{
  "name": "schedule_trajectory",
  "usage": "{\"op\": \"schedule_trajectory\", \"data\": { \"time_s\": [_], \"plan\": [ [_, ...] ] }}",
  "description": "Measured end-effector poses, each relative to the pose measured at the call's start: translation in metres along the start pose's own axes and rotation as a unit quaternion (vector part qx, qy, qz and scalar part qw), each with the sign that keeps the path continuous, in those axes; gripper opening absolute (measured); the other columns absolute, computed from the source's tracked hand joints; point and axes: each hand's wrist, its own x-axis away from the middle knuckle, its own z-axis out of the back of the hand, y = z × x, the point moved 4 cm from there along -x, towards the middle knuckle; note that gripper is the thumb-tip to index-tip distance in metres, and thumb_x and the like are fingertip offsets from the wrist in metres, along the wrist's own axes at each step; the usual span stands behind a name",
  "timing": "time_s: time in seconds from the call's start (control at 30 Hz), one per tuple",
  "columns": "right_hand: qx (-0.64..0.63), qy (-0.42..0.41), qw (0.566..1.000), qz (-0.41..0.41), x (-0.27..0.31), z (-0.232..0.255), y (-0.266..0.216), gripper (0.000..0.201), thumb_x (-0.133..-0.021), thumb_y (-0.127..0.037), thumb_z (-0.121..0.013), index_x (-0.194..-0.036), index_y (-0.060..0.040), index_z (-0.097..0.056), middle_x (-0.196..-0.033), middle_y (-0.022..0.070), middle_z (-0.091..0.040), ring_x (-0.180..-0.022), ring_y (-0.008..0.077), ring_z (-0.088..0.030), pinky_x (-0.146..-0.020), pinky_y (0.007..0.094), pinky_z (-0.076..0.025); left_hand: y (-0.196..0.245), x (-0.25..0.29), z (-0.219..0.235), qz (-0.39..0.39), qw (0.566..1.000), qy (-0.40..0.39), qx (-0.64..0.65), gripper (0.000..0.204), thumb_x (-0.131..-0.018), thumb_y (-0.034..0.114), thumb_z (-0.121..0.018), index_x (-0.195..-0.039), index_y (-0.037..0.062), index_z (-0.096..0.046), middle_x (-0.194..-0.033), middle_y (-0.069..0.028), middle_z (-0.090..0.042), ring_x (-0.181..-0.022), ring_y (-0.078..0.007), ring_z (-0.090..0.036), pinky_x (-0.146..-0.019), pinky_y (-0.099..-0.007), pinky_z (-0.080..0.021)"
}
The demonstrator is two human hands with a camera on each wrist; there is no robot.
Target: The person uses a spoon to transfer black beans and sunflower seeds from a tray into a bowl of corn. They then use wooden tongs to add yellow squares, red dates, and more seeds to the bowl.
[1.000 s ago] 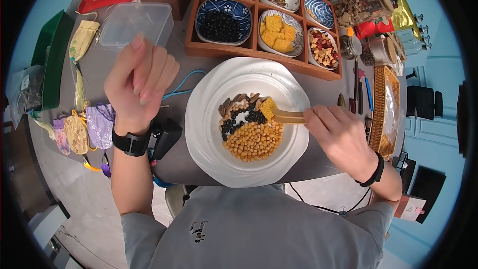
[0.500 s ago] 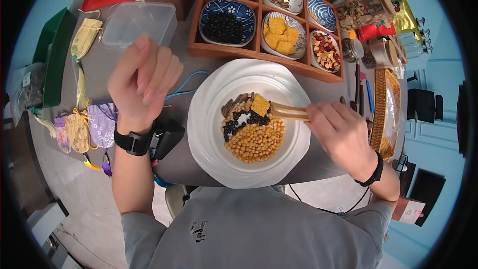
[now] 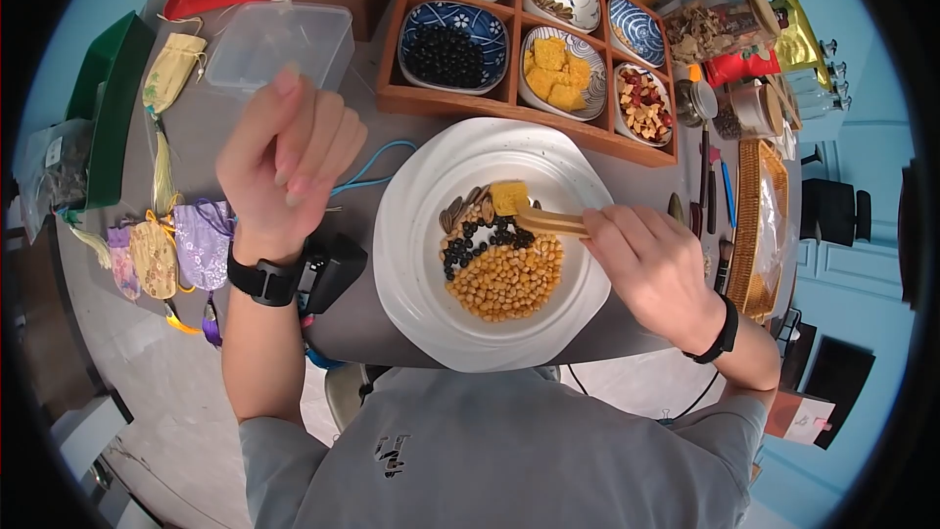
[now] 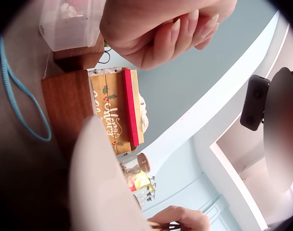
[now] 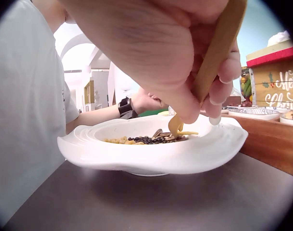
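Note:
My right hand (image 3: 651, 269) pinches wooden tongs (image 3: 553, 223) over the white wavy-rimmed bowl (image 3: 406, 264). The tong tips are beside a square yellow piece (image 3: 508, 198), which lies near the bowl's far inner side. Around it are yellow chickpea-like beans (image 3: 504, 279), black beans (image 3: 456, 260) and striped brown seeds (image 3: 454, 213). In the right wrist view, one wooden arm of the tongs (image 5: 216, 53) runs down between thumb and fingers. My left hand (image 3: 292, 152) hangs in the air left of the bowl, fingers loosely curled and holding nothing.
Behind the bowl stands a wooden divided box (image 3: 460, 106) with small dishes of dates, black beans, yellow pieces and dried bits. A clear plastic container (image 3: 279, 34) is beyond my left hand. Jars (image 3: 754, 110) and a wicker basket (image 3: 754, 235) are at right, cloth pouches (image 3: 201, 240) at left.
The yellow piece has shifted left and away from me in the bowl, now lying beside the seeds. The tongs followed it leftward. My left hand stays in the same pose.

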Motion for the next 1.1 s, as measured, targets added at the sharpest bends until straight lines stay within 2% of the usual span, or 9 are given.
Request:
{"op": "schedule_trajectory", "data": {
  "time_s": [0.33,0.43,0.53,0.57,0.67,0.77,0.87,0.9,1.1],
  "plan": [
    [-0.046,0.004,0.998,-0.044,-0.002,0.013,0.012,0.024,-0.079,-0.006,-0.069,-0.101,-0.0015,-0.065,-0.088,0.0094,-0.063,-0.075,0.0240,-0.066,-0.063,0.0347,-0.054,0.000,0.000,0.000,0.003,1.000,0.012,0.001,0.051,-0.108,0.021,-0.038,-0.057,0.0154,-0.037,-0.047,0.0035,-0.036,-0.040,-0.0082,-0.026,-0.048,-0.0280,-0.023],
    [-0.149,0.035,0.979,-0.136,-0.003,0.025,0.031,0.015,-0.085,-0.006,-0.072,-0.099,-0.0012,-0.065,-0.083,0.0133,-0.064,-0.071,0.0287,-0.067,-0.062,0.0368,-0.053,-0.001,0.001,0.001,0.002,1.000,0.015,0.010,0.051,-0.108,0.022,-0.039,-0.057,0.0152,-0.038,-0.047,0.0032,-0.036,-0.040,-0.0090,-0.026,-0.048,-0.0287,-0.023],
    [-0.251,0.024,0.918,-0.306,-0.006,0.026,0.067,0.014,-0.091,-0.008,-0.072,-0.094,0.0029,-0.064,-0.070,0.0125,-0.061,-0.060,0.0197,-0.058,-0.057,0.0315,-0.045,-0.002,0.000,0.001,-0.002,1.000,0.018,0.007,0.051,-0.108,0.023,-0.041,-0.058,0.0150,-0.038,-0.047,0.0028,-0.036,-0.040,-0.0095,-0.026,-0.048,-0.0295,-0.022],
    [-0.277,0.038,0.908,-0.311,-0.008,0.022,0.080,0.014,-0.092,-0.008,-0.071,-0.093,0.0039,-0.064,-0.067,0.0093,-0.059,-0.060,0.0138,-0.053,-0.056,0.0294,-0.042,-0.002,0.001,0.001,-0.003,1.000,0.019,0.004,0.051,-0.108,0.023,-0.041,-0.058,0.0149,-0.038,-0.047,0.0027,-0.036,-0.040,-0.0097,-0.026,-0.048,-0.0297,-0.022],
    [-0.369,0.030,0.862,-0.347,-0.013,0.003,0.116,0.013,-0.092,-0.009,-0.070,-0.090,0.0032,-0.065,-0.065,0.0063,-0.059,-0.060,0.0119,-0.053,-0.056,0.0299,-0.042,-0.001,0.001,0.001,0.006,0.999,0.035,0.004,0.051,-0.108,0.023,-0.042,-0.058,0.0148,-0.038,-0.047,0.0023,-0.037,-0.040,-0.0095,-0.025,-0.048,-0.0298,-0.021],
    [-0.348,-0.039,0.872,-0.343,-0.022,-0.004,0.131,0.016,-0.091,-0.012,-0.072,-0.086,0.0029,-0.068,-0.066,0.0065,-0.062,-0.061,0.0119,-0.056,-0.056,0.0311,-0.043,0.000,0.001,0.001,0.011,0.999,0.038,-0.002,0.053,-0.109,0.024,-0.039,-0.056,0.0159,-0.038,-0.046,0.0025,-0.036,-0.042,-0.0091,-0.029,-0.050,-0.0276,-0.026],
    [-0.294,-0.084,0.892,-0.334,-0.029,-0.008,0.136,0.019,-0.090,-0.016,-0.073,-0.085,0.0028,-0.070,-0.067,0.0098,-0.065,-0.061,0.0155,-0.060,-0.057,0.0327,-0.045,0.004,-0.001,-0.001,0.005,0.999,0.031,-0.011,0.054,-0.109,0.024,-0.039,-0.056,0.0158,-0.038,-0.046,0.0022,-0.036,-0.041,-0.0091,-0.029,-0.050,-0.0276,-0.026],
    [-0.241,-0.090,0.913,-0.317,-0.033,-0.002,0.134,0.020,-0.089,-0.018,-0.073,-0.087,0.0025,-0.071,-0.070,0.0147,-0.068,-0.066,0.0250,-0.067,-0.061,0.0373,-0.050,0.004,-0.002,-0.001,0.001,0.999,0.037,-0.008,0.054,-0.109,0.024,-0.039,-0.056,0.0158,-0.038,-0.046,0.0021,-0.036,-0.041,-0.0091,-0.029,-0.049,-0.0276,-0.026],
    [-0.086,-0.039,0.957,-0.276,-0.038,0.012,0.126,0.020,-0.088,-0.018,-0.070,-0.093,0.0011,-0.072,-0.081,0.0211,-0.071,-0.083,0.0403,-0.070,-0.073,0.0486,-0.054,0.011,-0.003,-0.006,-0.013,0.998,0.057,-0.001,0.054,-0.108,0.023,-0.040,-0.055,0.0157,-0.037,-0.045,0.0018,-0.036,-0.040,-0.0095,-0.029,-0.047,-0.0280,-0.025]
  ]
}}
